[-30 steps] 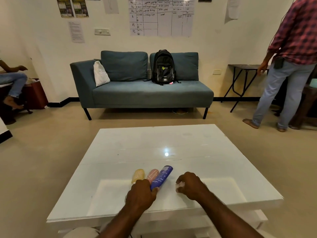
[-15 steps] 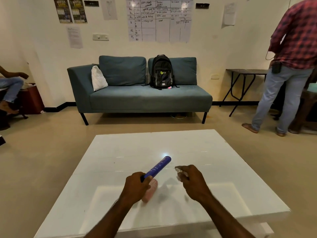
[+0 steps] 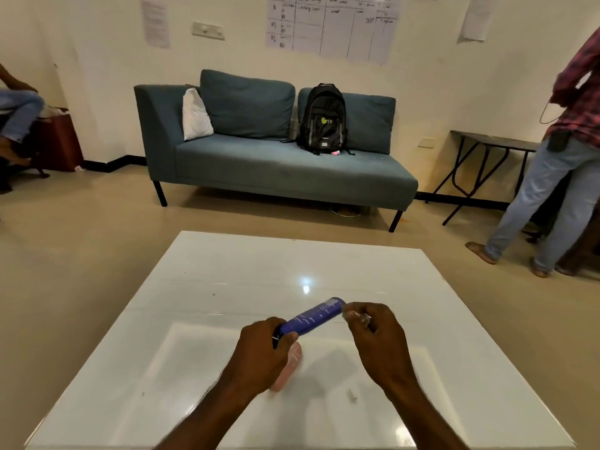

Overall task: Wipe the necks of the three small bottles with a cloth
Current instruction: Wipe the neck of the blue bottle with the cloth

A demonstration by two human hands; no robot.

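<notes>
My left hand (image 3: 267, 352) grips the near end of a slim blue bottle (image 3: 314, 318), lifted off the white table (image 3: 227, 280) and pointing away to the right. My right hand (image 3: 376, 332) is closed on a small pale cloth (image 3: 357, 317) that touches the bottle's far end. A pink bottle (image 3: 290, 368) lies on the table just under my left hand, partly hidden by it. The yellowish bottle is out of sight.
Beyond the table stands a teal sofa (image 3: 276, 164) with a black backpack (image 3: 323, 120). A person in a checked shirt (image 3: 558, 177) stands at the right by a dark folding table (image 3: 487, 147). A seated person's legs (image 3: 16, 115) show at far left.
I lifted the blue bottle from the row on the table. My right hand with the cloth moved left until it met the bottle's far end. The yellowish bottle dropped out of sight.
</notes>
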